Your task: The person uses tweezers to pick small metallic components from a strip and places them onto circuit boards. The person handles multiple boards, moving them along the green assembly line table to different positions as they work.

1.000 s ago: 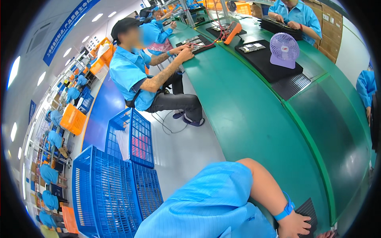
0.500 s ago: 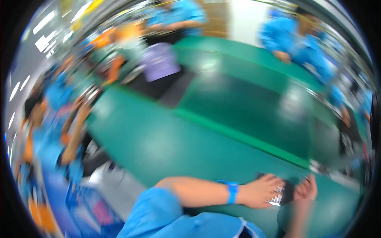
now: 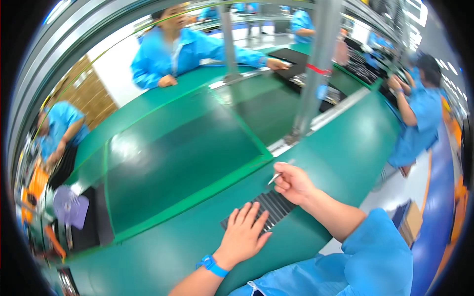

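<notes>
Found black, grey-striped rectangular sheet (image 3: 277,208) partly under spread, empty left hand (image 3: 242,239). Noted right hand (image 3: 295,185) by opposite end, curled around slim silvery tool (image 3: 273,179).

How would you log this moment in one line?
left hand: spread on black ridged mat | right hand: gripping slim pointed tool | surface: green table

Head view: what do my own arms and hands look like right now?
Both hands are ungloved. The left hand has a bright blue wristband with a chunky fastener; the right hand shows none. A loose light-blue sleeve covers the right upper arm, leaving that forearm bare.
</notes>
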Tool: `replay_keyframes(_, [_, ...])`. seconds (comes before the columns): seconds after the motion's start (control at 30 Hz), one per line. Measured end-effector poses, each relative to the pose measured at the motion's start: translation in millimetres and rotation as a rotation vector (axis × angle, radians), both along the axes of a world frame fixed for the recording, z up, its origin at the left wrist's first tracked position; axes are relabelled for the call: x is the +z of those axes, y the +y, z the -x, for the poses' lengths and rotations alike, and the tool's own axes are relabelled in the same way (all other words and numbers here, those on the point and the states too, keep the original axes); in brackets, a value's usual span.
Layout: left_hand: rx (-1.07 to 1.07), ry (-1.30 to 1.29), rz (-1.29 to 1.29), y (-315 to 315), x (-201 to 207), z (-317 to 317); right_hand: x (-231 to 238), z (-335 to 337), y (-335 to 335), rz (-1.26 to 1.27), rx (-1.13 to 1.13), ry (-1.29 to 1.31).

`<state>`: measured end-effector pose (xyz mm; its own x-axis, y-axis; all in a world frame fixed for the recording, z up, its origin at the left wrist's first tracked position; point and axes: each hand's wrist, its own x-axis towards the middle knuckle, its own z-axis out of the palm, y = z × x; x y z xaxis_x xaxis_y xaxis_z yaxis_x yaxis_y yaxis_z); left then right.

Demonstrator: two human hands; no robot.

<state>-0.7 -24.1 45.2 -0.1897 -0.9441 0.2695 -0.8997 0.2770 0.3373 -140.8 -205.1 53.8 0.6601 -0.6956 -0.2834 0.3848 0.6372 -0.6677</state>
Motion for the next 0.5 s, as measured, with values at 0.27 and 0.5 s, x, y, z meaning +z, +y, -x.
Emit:
replay_keyframes(0.27, [0.028, -0.054, -0.045, 1.3, 1.1, 0.0, 22.5, 73.7, -111.2, 0.108, -0.644, 0.026])
replay_keyframes(0.5, [0.001, -0.039, -0.038, -2.6, 3.5, 3.5, 4.1, 121.7, -303.6, -0.233, -0.801, 0.099])
